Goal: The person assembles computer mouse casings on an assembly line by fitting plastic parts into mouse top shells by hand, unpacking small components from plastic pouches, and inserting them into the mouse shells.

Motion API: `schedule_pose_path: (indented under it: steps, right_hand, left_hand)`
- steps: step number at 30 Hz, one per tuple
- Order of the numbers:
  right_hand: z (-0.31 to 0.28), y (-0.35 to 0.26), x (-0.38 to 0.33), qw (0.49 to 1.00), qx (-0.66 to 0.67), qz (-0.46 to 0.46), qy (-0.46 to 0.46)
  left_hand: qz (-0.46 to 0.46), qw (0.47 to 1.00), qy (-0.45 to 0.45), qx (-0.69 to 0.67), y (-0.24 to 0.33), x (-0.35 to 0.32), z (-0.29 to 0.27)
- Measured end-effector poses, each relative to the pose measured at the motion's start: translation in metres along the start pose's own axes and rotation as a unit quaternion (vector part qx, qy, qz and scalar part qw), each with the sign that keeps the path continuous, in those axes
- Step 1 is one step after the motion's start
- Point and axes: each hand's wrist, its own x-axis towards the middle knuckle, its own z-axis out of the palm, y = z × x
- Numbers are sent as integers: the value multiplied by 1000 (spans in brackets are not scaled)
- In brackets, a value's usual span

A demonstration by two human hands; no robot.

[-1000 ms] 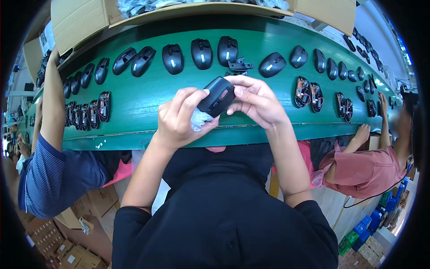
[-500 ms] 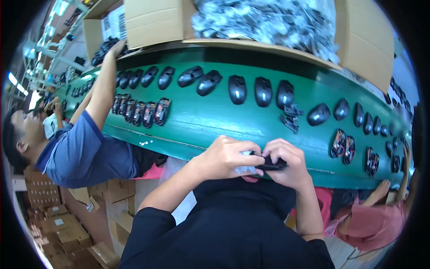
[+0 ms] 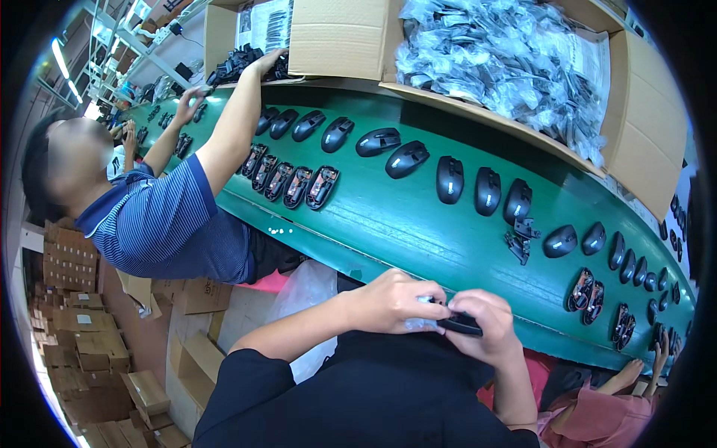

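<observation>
Close to my body, just off the table's front edge, both hands meet around a dark mouse part (image 3: 461,323). My right hand (image 3: 489,328) grips it from the right, the fingers bent over its top. My left hand (image 3: 399,300) is closed at its left end, pinching a crumpled piece of clear plastic (image 3: 423,323) against it. Fingers cover most of the part, so its exact shape is hidden. Beyond my hands, a row of black mouse top shells (image 3: 449,180) lies on the green table (image 3: 373,224), with small black plastic pieces (image 3: 521,240) beside one shell.
Open mouse bases (image 3: 323,187) with inner parts exposed lie at left, others at right (image 3: 580,290). A large carton (image 3: 493,108) of bagged parts stands along the far side. A co-worker (image 3: 157,216) on the left reaches into a box of black parts (image 3: 243,63). Another person (image 3: 597,414) sits at right.
The view has swung, so the table and its contents appear farther right and lower. My hands stay together on the mouse part, fingers slightly shifted. The left co-worker's other hand now shows raised.
</observation>
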Motion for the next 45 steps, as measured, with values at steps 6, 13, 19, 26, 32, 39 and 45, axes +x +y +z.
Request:
schedule_pose_path:
  steps: [6, 13, 19, 26, 32, 39, 45]
  right_hand:
    - [14, 17, -36, 984, 31, 175, 28]
    - [-9, 74, -31, 925, -57, 361, 106]
    - [-65, 112, -53, 904, -289, 265, 168]
    - [-56, 129, -22, 869, -390, 294, 82]
    - [-75, 128, -45, 876, -349, 195, 270]
    - [-93, 99, -25, 827, 110, 231, 501]
    - [-77, 84, -13, 846, 134, 228, 462]
  left_hand:
    - [-71, 994, 6, -77, -17, 6, 24]
    - [-380, 916, -4, -128, -75, 47, 39]
    - [-330, 937, 12, 116, -73, 90, 51]
    - [-277, 932, 4, 233, -94, 208, 75]
    - [-325, 898, -93, 281, -119, 242, 96]
    - [-161, 964, 70, 197, -87, 211, 86]
    - [-43, 971, 139, 192, -59, 180, 62]
